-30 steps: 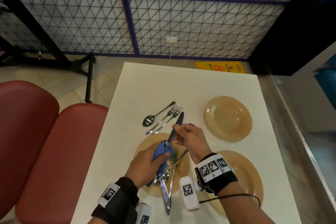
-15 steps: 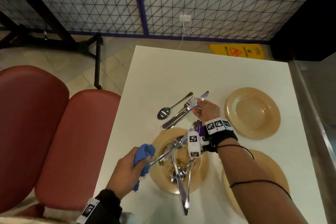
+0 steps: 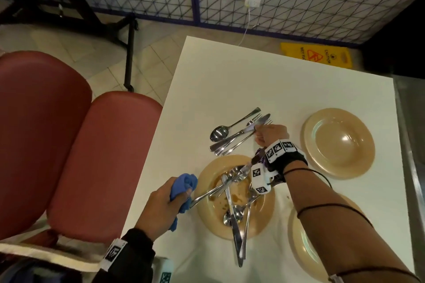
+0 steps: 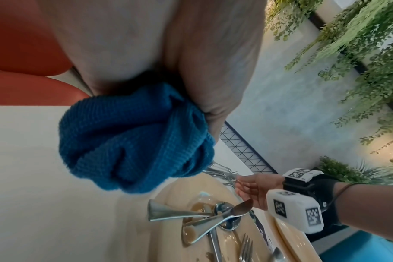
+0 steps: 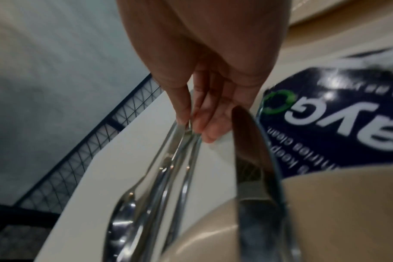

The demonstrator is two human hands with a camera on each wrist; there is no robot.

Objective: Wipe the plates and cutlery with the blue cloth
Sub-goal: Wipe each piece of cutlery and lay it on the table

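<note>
From the head camera I see my left hand [image 3: 161, 204] at the near left edge of the white table [image 3: 230, 80], fingers curled round the bunched blue cloth [image 3: 182, 185]. Just beside it sits the dirty plate [image 3: 207, 174], smeared brown, with a heap of crossed cutlery [image 3: 234, 213] lying in it. My right hand [image 3: 271, 136] reaches past that plate to the knife [image 3: 250, 127], which lies on the table with a spoon [image 3: 220, 132] and forks. A clean plate [image 3: 339, 142] stands to the right, and another plate [image 3: 301, 241] is partly hidden under my forearm.

On the left wrist camera the cloth [image 4: 135, 140] is wadded tight in my grip, above the table and close to the dirty plate's rim [image 4: 175, 187].

On the right wrist camera my fingertips [image 5: 184, 113] are pressed together, pinching the knife [image 5: 180, 140] near its blade end.
</note>
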